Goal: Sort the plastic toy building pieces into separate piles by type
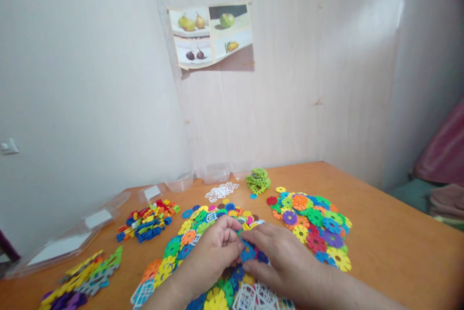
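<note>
My left hand [220, 245] is over the central heap, its fingers curled and the thumb pressed against them; whatever is in them is hidden. Facing it, my right hand [281, 258] reaches in with fingers and thumb apart. Between the two hands a blue flower-shaped disc [248, 252] shows, and I cannot tell whether it is lifted or lying on the heap. Around them lie notched plastic discs in many colours, such as a yellow disc [216, 299] and an orange disc [188, 237]. White lattice window pieces [244, 297] are mixed in near my right wrist.
On the wooden table [384, 252], a second disc pile [315, 228] lies right. Green pieces [258, 181] and white window pieces [221, 191] are behind. Small bricks [148, 220] and long notched strips [85, 276] lie left. Clear plastic containers [180, 182] line the wall.
</note>
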{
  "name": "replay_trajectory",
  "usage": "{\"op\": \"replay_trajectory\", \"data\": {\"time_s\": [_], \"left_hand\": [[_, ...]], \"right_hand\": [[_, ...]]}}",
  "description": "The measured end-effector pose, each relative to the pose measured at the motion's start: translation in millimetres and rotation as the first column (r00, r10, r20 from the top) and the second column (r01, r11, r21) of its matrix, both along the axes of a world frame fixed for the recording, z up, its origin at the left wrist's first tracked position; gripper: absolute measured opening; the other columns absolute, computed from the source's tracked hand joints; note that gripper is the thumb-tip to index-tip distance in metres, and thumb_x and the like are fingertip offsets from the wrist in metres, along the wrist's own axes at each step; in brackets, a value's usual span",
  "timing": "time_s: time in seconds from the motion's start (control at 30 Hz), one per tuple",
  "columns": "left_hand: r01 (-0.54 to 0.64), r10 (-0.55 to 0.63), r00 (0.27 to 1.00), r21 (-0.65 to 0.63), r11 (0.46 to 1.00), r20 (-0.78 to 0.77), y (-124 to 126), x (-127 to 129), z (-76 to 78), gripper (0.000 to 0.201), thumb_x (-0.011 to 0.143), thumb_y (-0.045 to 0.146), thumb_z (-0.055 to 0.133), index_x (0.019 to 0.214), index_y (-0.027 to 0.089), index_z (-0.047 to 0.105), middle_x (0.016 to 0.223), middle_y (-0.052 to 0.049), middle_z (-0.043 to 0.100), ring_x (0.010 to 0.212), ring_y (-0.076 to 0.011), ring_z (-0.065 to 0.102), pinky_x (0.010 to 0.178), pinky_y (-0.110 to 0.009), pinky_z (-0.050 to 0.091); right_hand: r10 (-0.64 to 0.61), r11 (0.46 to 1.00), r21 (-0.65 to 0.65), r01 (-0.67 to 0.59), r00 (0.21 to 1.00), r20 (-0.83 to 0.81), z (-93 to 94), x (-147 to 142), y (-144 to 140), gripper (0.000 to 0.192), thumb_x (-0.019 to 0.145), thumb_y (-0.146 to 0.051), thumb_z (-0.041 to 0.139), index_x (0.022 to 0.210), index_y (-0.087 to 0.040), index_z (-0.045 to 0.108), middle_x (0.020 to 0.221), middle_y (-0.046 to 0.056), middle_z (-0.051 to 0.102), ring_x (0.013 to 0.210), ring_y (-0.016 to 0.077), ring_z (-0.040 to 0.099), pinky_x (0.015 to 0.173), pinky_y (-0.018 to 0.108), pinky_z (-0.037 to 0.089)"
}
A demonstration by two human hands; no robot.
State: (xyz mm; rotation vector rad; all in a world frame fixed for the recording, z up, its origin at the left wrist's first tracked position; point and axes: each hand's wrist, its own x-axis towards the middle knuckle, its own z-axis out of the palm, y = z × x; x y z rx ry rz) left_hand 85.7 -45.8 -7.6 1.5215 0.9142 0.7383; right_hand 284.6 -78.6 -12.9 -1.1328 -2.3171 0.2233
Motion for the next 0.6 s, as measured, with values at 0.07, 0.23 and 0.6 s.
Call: {"op": "replay_trajectory", "data": {"time_s": [0.07,0.23,0.6], "left_hand": [[-0.010,0.010,1.000,-0.016,1.000,0.001,0,1,0.6,0.027,0.081,0.029,0.063,0.103,0.020,0.050,0.068,0.005,0.052,0.057,-0.0083,0.048,0.054,-0.020,0.033],[-0.032,0.032,0.999,-0.011,0.999,-0.015,1,-1,5.1,0.033,0.081,0.036,0.065,0.106,0.020,0.052,0.069,0.004,0.055,0.062,-0.0107,0.053,0.058,-0.022,0.038],[-0.603,0.619,0.785,0.237,0.762,0.008,32,-50,18.8,0.039,0.070,0.051,0.068,0.091,0.017,0.064,0.084,-0.004,0.070,0.077,-0.0181,0.063,0.072,-0.027,0.046]], "right_hand": [[0.009,1.000,0.004,-0.009,1.000,0.004,1.1,0,-1,0.028,0.085,-0.038,0.060,0.108,-0.022,0.064,0.096,0.004,0.067,0.087,0.0195,0.060,0.075,0.031,0.046],[-0.097,0.995,0.035,0.097,0.995,-0.007,1.2,6,5,0.028,0.084,-0.033,0.059,0.110,-0.023,0.066,0.097,0.006,0.069,0.090,0.0204,0.062,0.078,0.029,0.044],[-0.762,0.647,0.064,0.760,0.643,0.076,-6.7,101,66,0.039,0.086,-0.045,0.050,0.112,-0.020,0.066,0.108,0.014,0.067,0.108,0.0309,0.057,0.086,0.040,0.040]]}}
